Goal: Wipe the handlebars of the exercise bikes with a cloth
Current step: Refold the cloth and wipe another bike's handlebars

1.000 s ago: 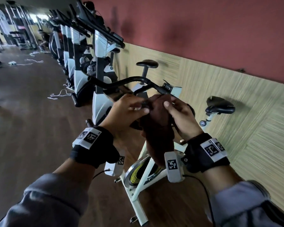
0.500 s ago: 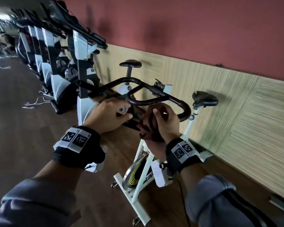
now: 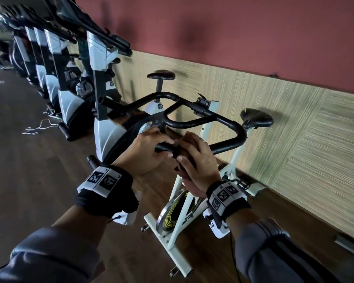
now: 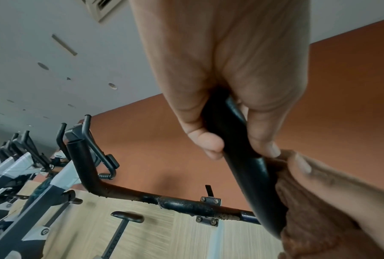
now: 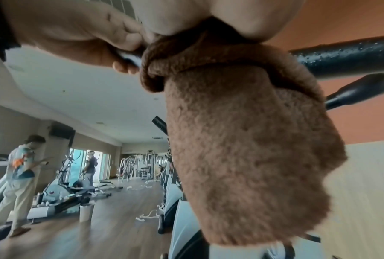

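Note:
A white exercise bike carries a black looped handlebar point(image 3: 231, 139). My left hand point(image 3: 149, 150) grips the near end of that bar, fingers curled round it point(image 4: 220, 70). Right beside it, my right hand point(image 3: 198, 160) holds a brown fluffy cloth point(image 5: 242, 149) wrapped round the bar. In the left wrist view the cloth point(image 4: 315, 219) bunches against the handlebar point(image 4: 237, 140) under my right thumb. A long fold of cloth hangs below the handlebar point(image 5: 341, 52), whose surface there shows droplets. The two hands touch.
A row of grey and black exercise bikes point(image 3: 74, 78) runs away on the left along the wood-panelled wall point(image 3: 294, 129). The bike's saddle point(image 3: 255, 119) sits behind the bar. White cords point(image 3: 39, 127) lie on the floor. Two people point(image 5: 20, 175) stand far off.
My right hand with the cloth has slid along the bar up against my left hand. The left hand keeps its grip on the bar end. The head view has swung right.

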